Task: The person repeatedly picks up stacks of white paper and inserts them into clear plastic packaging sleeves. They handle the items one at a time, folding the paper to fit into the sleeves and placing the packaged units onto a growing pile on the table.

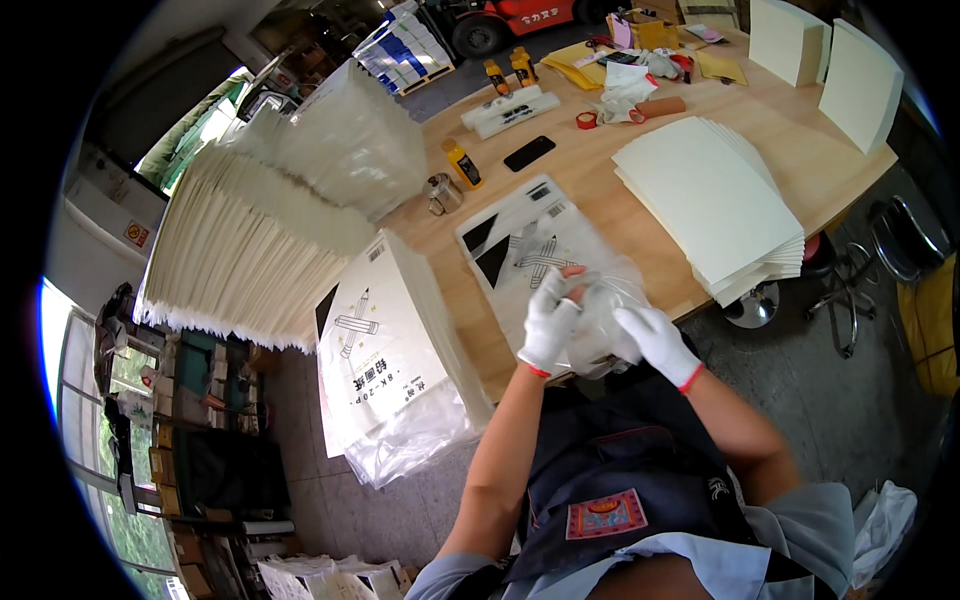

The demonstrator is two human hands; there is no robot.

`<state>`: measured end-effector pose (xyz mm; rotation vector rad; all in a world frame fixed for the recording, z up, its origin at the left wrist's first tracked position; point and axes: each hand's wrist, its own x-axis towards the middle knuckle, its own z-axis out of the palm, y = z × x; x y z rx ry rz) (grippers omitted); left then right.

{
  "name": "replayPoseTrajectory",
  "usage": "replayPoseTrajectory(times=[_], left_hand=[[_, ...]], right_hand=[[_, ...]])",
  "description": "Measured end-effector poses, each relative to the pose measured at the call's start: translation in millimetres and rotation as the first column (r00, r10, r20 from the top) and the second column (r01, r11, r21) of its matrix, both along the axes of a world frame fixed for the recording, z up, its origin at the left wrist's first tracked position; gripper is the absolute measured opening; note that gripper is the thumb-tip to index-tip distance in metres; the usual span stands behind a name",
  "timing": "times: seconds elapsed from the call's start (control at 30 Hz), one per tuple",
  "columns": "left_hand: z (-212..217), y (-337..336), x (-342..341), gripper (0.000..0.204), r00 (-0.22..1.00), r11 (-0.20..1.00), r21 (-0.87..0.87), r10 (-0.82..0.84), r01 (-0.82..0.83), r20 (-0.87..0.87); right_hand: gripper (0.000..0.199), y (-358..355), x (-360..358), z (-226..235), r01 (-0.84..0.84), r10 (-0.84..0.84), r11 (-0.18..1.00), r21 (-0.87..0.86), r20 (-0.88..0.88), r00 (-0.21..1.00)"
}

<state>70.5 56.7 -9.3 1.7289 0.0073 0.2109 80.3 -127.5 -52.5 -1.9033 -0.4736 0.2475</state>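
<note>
A clear plastic bag (605, 300) with black corner shapes and a crossed-pencil print lies on the table in front of me, its loose mouth bunched toward my body. My left hand (550, 320), in a white glove with bare fingertips, is closed on the bag's film. From the other side my right hand (655, 342), also gloved, grips the crumpled mouth; its thumb is partly behind the film. Left of the bag stands a tall stack of similar printed bags (365, 335). To the right lies a fanned stack of white paper sheets (705, 195).
A wooden table (580, 150) carries a phone (530, 153), a metal cup (442, 194), yellow bottles (461, 163) and tape rolls (587, 120). High paper piles (240, 240) stand at left, upright white stacks (860, 85) at far right. A stool (850, 290) stands beyond the right edge.
</note>
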Motion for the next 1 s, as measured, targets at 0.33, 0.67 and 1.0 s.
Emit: replayPoseTrajectory(times=[0.33, 0.67, 1.0], left_hand=[[36.0, -91.0, -99.6, 0.042, 0.787, 0.686, 0.712, -0.517, 0.147, 0.336], [-55.6, -38.5, -57.7, 0.024, 0.994, 0.919, 0.391, 0.006, -0.049, 0.111], [-48.2, -48.6, -40.7, 0.024, 0.986, 0.974, 0.167, -0.141, 0.153, -0.085]], right_hand=[[0.034, 24.9, -13.9, -16.6, -0.197, 0.267, 0.953, -0.232, 0.327, 0.906], [0.021, -49.6, -3.1, 10.6, 0.039, 0.185, 0.877, -0.478, 0.412, 0.892], [0.017, -151.8, 55.9, 4.5, 0.443, 0.12, 0.789, -0.426, 0.814, 0.569]])
